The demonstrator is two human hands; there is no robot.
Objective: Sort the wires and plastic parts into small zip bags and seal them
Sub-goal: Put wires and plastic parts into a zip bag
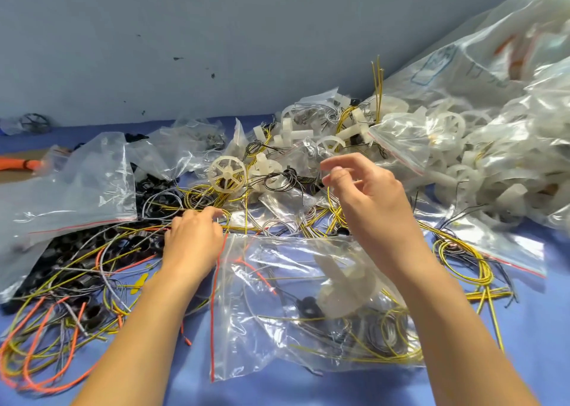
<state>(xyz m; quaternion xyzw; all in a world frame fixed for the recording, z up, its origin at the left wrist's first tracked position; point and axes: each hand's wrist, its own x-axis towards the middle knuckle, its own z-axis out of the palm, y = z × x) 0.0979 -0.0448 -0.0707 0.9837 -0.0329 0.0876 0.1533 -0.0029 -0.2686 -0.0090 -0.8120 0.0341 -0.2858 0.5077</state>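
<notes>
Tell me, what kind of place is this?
Probably a workbench for packing small parts: loose wires, white plastic wheels and zip bags cover a blue table.

A blue counter (539,344) fills the lower part of the view, its bare surface showing mostly along the near edge and the near right corner. Behind the counter's far edge rises a pale grey-blue wall (216,35), plain apart from a few small dark marks (178,58) scattered over it above the counter's middle. At the counter's far left edge lies an orange tube-like thing (18,163), cut off by the frame, resting on a flat brown board (15,178); what either is cannot be told.
</notes>
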